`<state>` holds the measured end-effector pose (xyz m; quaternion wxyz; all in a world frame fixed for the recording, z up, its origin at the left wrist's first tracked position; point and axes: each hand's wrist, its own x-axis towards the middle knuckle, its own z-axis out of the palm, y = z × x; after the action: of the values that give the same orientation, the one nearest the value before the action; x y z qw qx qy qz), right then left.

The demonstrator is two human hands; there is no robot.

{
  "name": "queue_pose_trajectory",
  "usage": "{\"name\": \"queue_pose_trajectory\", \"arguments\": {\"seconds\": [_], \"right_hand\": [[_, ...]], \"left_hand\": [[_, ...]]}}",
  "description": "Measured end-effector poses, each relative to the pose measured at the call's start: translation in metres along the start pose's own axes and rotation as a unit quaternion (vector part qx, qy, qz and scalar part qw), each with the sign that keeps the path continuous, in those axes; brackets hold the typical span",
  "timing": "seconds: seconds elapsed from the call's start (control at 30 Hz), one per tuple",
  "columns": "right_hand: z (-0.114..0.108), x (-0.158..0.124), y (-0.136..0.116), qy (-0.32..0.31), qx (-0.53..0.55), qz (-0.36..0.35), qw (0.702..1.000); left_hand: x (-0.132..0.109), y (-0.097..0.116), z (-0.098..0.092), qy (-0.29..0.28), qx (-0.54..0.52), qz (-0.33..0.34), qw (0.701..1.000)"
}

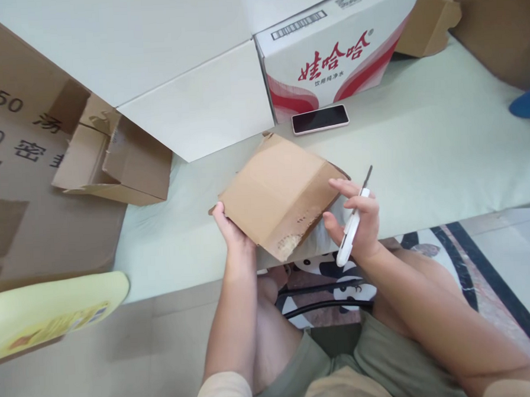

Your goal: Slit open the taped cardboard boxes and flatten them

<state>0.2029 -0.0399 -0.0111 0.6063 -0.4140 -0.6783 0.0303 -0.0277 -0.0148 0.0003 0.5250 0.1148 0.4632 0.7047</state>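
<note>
A small brown cardboard box (pixel 264 184) is tilted over the front part of the pale green tabletop. My left hand (pixel 233 227) grips its left corner, thumb on the edge and the other fingers hidden underneath. At the box's right side is my right hand (pixel 359 220), with a white utility knife (pixel 350 232) held between its fingers. The knife's dark blade sticks out, pointing up and away from the box. A fingertip of that hand is at the box's right edge. The near corner of the box has a rough, torn patch.
Behind the box lies a phone (pixel 320 120) against a white and red carton (pixel 329 70). White boxes (pixel 202 101) stand beside it. An open cardboard box (pixel 121 164) and a large printed carton (pixel 19 176) are at left, with a yellow-green bottle (pixel 57 310) nearer. At far right is a blue object (pixel 529 104).
</note>
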Motion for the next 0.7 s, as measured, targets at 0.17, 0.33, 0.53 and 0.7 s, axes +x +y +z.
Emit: {"name": "queue_pose_trajectory", "arguments": {"seconds": [0.17,0.33,0.53,0.7], "right_hand": [[0.001,-0.003,0.001,-0.087,0.028,0.079,0.993],[0.008,-0.004,0.004,-0.096,0.047,0.089,0.99],[0.007,-0.005,0.002,-0.104,0.038,0.182,0.977],[0.008,-0.005,0.004,-0.205,0.055,0.232,0.949]], "left_hand": [[0.001,-0.009,0.001,-0.004,0.005,0.015,1.0],[0.002,-0.019,-0.003,-0.012,0.022,0.04,0.999],[0.004,-0.019,-0.006,0.001,0.022,0.034,0.999],[0.001,-0.013,0.0,-0.006,0.013,0.022,1.0]]}}
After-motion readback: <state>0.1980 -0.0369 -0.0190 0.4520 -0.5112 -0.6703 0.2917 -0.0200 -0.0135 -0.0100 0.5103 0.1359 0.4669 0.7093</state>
